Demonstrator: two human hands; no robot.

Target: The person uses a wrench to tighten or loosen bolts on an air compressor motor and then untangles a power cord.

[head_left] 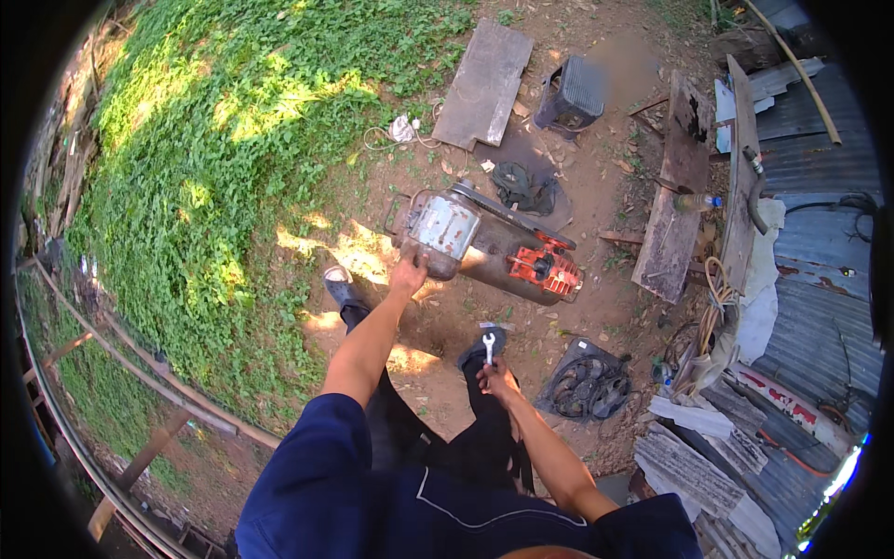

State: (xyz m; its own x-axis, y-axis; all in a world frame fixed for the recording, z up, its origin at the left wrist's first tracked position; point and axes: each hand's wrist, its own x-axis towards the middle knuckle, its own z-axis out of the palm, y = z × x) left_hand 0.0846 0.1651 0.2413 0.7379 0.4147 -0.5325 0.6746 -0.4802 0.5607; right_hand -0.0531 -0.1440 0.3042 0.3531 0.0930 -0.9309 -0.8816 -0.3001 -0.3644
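An air compressor lies on the dirt in front of me, with a rusty grey motor [445, 228], a brownish tank [492, 272] and a red pump head [551, 270]. A dark belt [507, 212] runs along its far side. My left hand [410, 268] rests against the near left end of the motor, fingers stretched out on it. Closer to my body, my right hand [497, 377] is closed round a silver open-end wrench [489, 347], whose jaw points up and away from me. The wrench is apart from the compressor.
Beyond the compressor are a dark cloth [523, 186], a wooden board [484, 84] and an upturned dark crate [570, 96]. A heap of black cable [591, 384] lies right of my foot. A plank bench [672, 205] with a bottle [697, 201] and corrugated sheets [810, 307] line the right.
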